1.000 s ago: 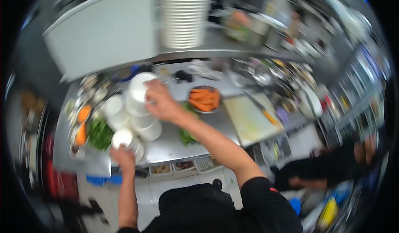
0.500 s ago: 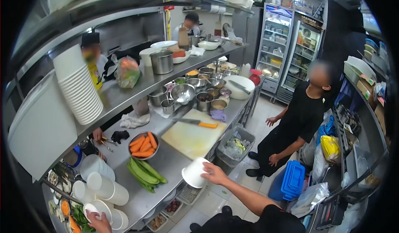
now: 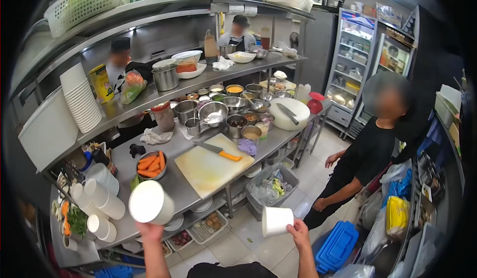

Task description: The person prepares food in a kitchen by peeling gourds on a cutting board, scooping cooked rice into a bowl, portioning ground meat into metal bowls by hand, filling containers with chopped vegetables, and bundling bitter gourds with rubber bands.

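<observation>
My left hand (image 3: pixel 150 232) is closed around the lower part of a white paper tub (image 3: pixel 151 202), raised in front of the counter's edge. Another white tub (image 3: pixel 277 221) is gripped at one end by my right hand (image 3: pixel 299 233), tilted sideways over the floor. Stacks of white tubs (image 3: pixel 104 198) stand at the counter's left end, left of my left hand. Behind the left tub is a metal bowl of carrots (image 3: pixel 152 165). A green vegetable (image 3: pixel 135 181) shows only in part, mostly hidden by that tub.
A cutting board (image 3: pixel 208 171) bears a knife (image 3: pixel 218 151) with an orange handle. Several metal bowls of ingredients (image 3: pixel 236 124) stand behind it. A grey bin (image 3: pixel 272 188) is below the counter. A person in black (image 3: pixel 367 149) stands at right, near a blue lidded container (image 3: pixel 338 245).
My left hand has come away from the stacks at left with a tub, now raised nearer the middle. My right hand and its tub have shifted right. The view has turned somewhat.
</observation>
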### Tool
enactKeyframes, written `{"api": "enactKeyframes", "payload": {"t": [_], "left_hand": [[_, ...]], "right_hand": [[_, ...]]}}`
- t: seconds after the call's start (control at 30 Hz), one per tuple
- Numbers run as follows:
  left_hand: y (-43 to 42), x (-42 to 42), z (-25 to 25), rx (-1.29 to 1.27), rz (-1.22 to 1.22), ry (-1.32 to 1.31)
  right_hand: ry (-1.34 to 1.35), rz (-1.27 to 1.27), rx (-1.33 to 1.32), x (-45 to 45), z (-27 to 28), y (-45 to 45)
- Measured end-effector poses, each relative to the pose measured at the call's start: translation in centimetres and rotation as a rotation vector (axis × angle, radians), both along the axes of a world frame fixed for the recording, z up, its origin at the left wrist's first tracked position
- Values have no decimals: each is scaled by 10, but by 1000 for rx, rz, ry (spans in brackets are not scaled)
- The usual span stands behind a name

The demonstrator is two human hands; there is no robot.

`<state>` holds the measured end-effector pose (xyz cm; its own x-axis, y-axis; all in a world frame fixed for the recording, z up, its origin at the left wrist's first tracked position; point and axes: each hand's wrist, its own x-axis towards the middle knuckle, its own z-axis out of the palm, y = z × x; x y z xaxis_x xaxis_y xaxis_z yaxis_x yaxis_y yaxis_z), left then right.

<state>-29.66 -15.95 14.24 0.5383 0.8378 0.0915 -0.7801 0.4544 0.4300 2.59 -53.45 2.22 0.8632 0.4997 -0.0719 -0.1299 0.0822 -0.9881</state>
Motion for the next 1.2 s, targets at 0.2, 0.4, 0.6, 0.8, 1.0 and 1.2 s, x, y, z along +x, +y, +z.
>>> {"api": "enactKeyframes", "payload": {"t": [0.2, 0.4, 0.6, 0.8, 1.0, 1.2], "left_hand": [[-82, 145, -19, -325, -382, -113], [-115, 230, -4, -235, -468, 49], [-103, 331, -45, -210, -568, 192], [-104, 459, -61, -253, -524, 75], [-99, 587, -57, -316, -486, 73], [-124, 695, -45, -134, -494, 204]], "right_hand": [[83, -133, 93, 68, 3, -105], [56, -199, 154, 149, -5, -160], [7, -254, -73, 256, -33, -195], [59, -287, -60, 366, -5, -172], [45, -257, 203, 482, 39, -167], [26, -304, 215, 604, 44, -188]]}}
